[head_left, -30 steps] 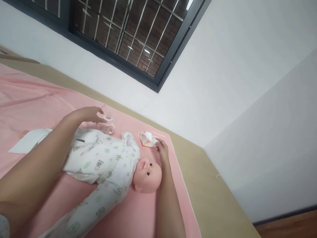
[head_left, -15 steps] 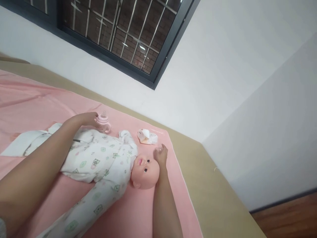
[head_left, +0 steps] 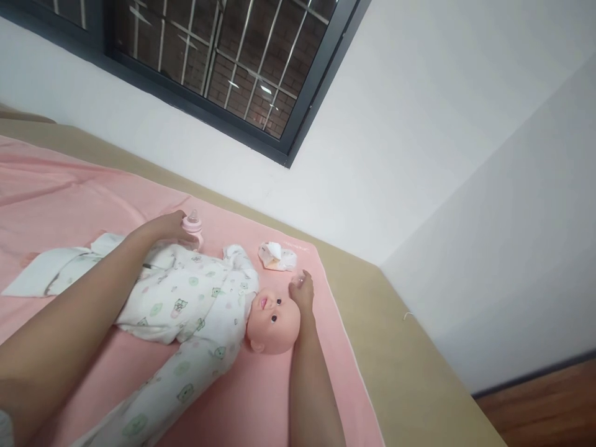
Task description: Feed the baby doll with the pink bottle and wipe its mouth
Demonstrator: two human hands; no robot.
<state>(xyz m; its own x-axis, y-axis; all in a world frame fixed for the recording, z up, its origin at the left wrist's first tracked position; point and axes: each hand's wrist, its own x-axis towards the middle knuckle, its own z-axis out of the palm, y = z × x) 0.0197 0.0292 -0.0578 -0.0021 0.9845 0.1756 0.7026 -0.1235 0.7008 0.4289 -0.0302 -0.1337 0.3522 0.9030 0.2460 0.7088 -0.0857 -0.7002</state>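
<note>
My left hand (head_left: 176, 226) is wrapped round a pink baby bottle (head_left: 193, 225) with a clear teat on top, held nearly upright just past the doll's body. A side handle shows on the bottle; its lower part is hidden. Closed around a small clear plastic bottle cap (head_left: 299, 279), my right hand (head_left: 305, 292) rests on the pink sheet beyond the doll's head. Between my arms a baby doll (head_left: 272, 323) lies on its back in a white printed suit (head_left: 186, 298). My left forearm covers part of its lower body.
A crumpled white and orange wrapper or cloth (head_left: 278, 256) lies above the doll's head. The pink sheet (head_left: 242, 397) covers a tan padded surface (head_left: 395, 360). A white wall (head_left: 209, 164) with a barred window (head_left: 261, 74) borders the far side.
My left hand has closed on the baby bottle and drawn it slightly left. My right hand has moved from beside the crumpled wrapper toward me, with the clear cap now visible in it.
</note>
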